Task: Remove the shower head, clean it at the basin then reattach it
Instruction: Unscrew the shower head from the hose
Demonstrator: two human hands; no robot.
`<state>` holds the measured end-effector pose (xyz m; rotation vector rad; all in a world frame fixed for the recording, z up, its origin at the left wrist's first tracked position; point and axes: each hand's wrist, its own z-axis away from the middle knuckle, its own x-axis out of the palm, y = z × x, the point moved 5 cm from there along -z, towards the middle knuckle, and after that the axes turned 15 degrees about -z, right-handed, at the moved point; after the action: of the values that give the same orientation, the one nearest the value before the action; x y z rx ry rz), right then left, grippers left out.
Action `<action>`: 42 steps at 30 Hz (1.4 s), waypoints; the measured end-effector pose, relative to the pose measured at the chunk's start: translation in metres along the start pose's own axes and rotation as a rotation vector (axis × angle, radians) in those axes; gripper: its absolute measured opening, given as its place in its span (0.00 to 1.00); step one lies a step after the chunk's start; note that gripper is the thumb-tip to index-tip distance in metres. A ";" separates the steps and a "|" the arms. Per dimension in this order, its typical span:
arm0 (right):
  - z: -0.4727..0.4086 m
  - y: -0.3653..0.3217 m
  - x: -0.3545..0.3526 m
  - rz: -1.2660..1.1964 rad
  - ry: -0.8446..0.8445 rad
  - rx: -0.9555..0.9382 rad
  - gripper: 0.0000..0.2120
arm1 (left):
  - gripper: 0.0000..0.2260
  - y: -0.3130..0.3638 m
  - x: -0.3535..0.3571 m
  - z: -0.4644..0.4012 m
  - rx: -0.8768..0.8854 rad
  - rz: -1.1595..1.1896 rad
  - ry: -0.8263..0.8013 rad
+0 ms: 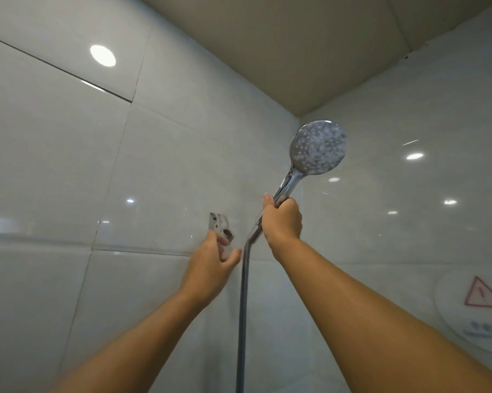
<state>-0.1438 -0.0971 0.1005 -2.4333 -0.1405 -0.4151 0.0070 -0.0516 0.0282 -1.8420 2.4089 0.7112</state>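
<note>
A chrome shower head (318, 147) with a round nozzle face is raised in front of the tiled corner. My right hand (281, 219) grips its handle just below the head. The metal hose (243, 307) hangs straight down from the handle's lower end. The chrome wall bracket (220, 224) sits on the tiles to the left, with nothing in it. My left hand (213, 262) is just below the bracket, fingers loosely spread, fingertips touching or nearly touching its lower edge; I cannot tell which.
White glossy wall tiles (69, 165) fill the left and back. The beige ceiling (267, 52) meets the walls above. A white appliance with a red warning triangle (483, 296) is mounted at the lower right.
</note>
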 end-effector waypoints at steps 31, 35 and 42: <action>0.375 0.207 -0.322 -0.044 0.063 0.595 0.14 | 0.07 0.050 0.122 0.504 -0.362 0.284 -0.552; 0.427 0.232 -0.348 -0.190 0.173 0.756 0.11 | 0.06 0.047 0.128 0.559 -0.412 0.226 -0.647; 0.488 0.258 -0.383 -0.283 0.326 0.954 0.08 | 0.12 0.046 0.137 0.639 -0.469 0.119 -0.928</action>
<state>-0.3259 0.0098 -0.5378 -1.3916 -0.4315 -0.6736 -0.2359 0.0692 -0.5682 -1.0292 1.7978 1.7633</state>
